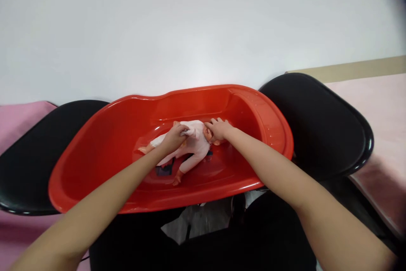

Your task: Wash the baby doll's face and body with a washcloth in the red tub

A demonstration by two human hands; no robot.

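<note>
A small baby doll [193,146] in a white suit lies inside a red plastic baby tub [127,131]. My left hand [174,135] is closed on the doll's white clothing near its middle. My right hand [218,128] is closed over the doll's head at the right end. One doll arm and its legs stick out below and to the left. A dark patch lies on the tub floor under the doll.
The tub rests across two black chair seats, one at the left [28,165] and one at the right [320,127]. Pink cloth [383,110] covers surfaces at the far right and far left. A plain white wall is behind.
</note>
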